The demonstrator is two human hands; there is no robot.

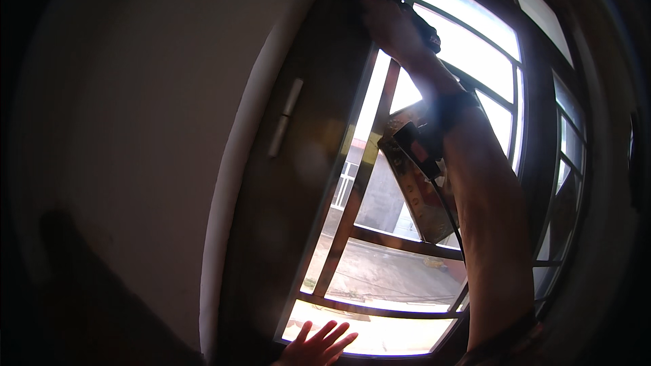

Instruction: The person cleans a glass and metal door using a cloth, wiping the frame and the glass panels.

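My right hand [389,28], raised high at the top of the view, is closed around a dark power tool [424,28]. The tool looks like a cordless drill, but its front end is lost in shadow against the dark frame [269,203]. A wristband [455,107] circles my right wrist, and a small black box with a cable [417,150] sits beside it. Low in the view, my left hand [320,343] holds nothing and spreads its fingers before the bottom of the barred window [391,310]. Whether it touches the glass or the frame is not clear.
A cylindrical hinge [286,118] sits on the dark frame beside a pale wall [137,137]. Behind my forearm is a tilted, boxlike object [412,193] with a patterned side. Another barred pane [562,152] stands at right. Outside lie paved ground [391,274] and a building [379,198].
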